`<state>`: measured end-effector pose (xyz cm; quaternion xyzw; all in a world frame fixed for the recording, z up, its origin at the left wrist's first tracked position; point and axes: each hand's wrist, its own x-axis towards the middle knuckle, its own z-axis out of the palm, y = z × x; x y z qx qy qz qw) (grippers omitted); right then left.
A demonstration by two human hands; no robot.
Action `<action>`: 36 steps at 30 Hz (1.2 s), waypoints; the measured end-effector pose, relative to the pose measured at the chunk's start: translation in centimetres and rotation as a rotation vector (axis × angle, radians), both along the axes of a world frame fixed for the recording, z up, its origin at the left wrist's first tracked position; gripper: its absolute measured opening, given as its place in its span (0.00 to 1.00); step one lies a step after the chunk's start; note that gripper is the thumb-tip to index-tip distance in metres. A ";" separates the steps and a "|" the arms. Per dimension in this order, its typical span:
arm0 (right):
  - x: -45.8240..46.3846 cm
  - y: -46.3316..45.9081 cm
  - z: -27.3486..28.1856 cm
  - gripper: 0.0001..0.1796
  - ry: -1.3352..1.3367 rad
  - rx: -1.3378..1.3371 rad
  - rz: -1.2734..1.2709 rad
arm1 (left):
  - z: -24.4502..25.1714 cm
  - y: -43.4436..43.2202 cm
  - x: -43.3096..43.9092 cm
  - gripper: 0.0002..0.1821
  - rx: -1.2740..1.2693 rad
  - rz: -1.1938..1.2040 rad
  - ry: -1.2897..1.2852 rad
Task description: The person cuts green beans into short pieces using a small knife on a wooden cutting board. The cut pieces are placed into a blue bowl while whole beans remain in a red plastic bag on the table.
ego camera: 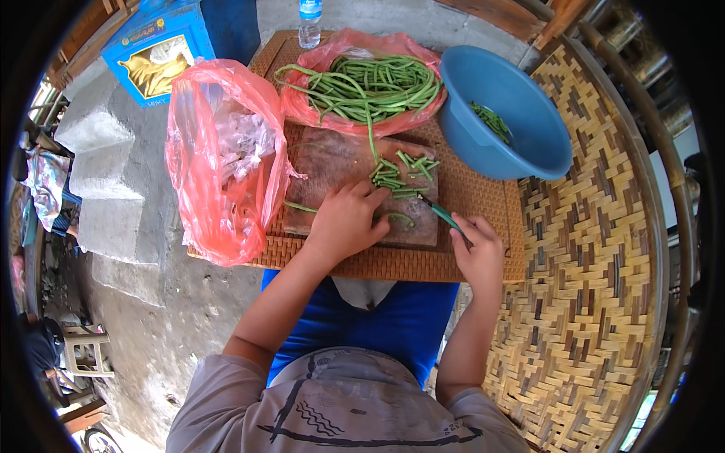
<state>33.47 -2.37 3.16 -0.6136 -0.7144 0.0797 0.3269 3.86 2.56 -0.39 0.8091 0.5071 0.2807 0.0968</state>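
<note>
My left hand (348, 218) lies over the worn wooden cutting board (334, 161), its fingers pressing down on a green long bean (300, 208) whose end sticks out on the left. In my right hand (480, 246) is a small knife (444, 214) with a green handle. The knife's tip sits at the bean pieces by my left fingertips, and its blade is mostly hard to make out. Short cut bean pieces (388, 174) lie on the board just beyond my fingers. A curved bean bit (402, 217) rests to the right of my left thumb.
Behind the board, a pink plastic bag (416, 48) holds whole long beans (391, 85). Another pink bag (195, 164) stands left. A blue basin (481, 150) with cut beans (490, 122) is at right, beside a woven bamboo wall (583, 272). A water bottle (310, 28) stands behind the rattan-patterned table (481, 198).
</note>
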 end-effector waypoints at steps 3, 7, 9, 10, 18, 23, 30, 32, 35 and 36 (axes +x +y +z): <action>-0.3 0.7 -0.2 0.16 0.004 0.012 0.004 | 0.1 0.1 0.0 0.27 -0.032 -0.024 0.015; -0.6 0.7 -0.5 0.16 0.020 -0.014 0.028 | 0.2 -0.1 0.0 0.24 0.017 -0.023 0.007; -0.6 0.2 -0.6 0.16 0.060 -0.041 0.039 | 0.2 -0.3 -0.1 0.21 0.028 -0.012 0.007; -0.7 0.1 -0.7 0.16 0.084 -0.033 0.058 | 0.2 -0.3 -0.1 0.20 0.027 -0.008 0.010; -0.8 -1.3 -0.9 0.18 0.141 -0.063 0.090 | 0.3 -0.5 -0.5 0.12 0.020 -0.009 -0.071; 0.0 -2.3 -0.4 0.18 0.214 0.052 0.066 | 0.2 -1.1 -0.7 0.11 0.042 0.011 -0.100; -0.7 -4.6 -0.5 0.16 0.248 0.047 0.041 | 0.2 -0.5 0.6 0.11 -0.066 0.133 -0.140; -1.3 -4.9 -0.7 0.17 0.222 -0.004 0.015 | 0.3 -0.3 1.0 0.10 -0.044 0.140 -0.163; -1.9 -5.0 -0.9 0.17 0.219 -0.040 0.006 | 0.5 -0.2 1.3 0.10 -0.033 0.166 -0.161; -2.1 -5.0 -1.0 0.17 0.221 -0.044 0.009 | 0.6 -0.2 1.4 0.10 -0.039 0.177 -0.159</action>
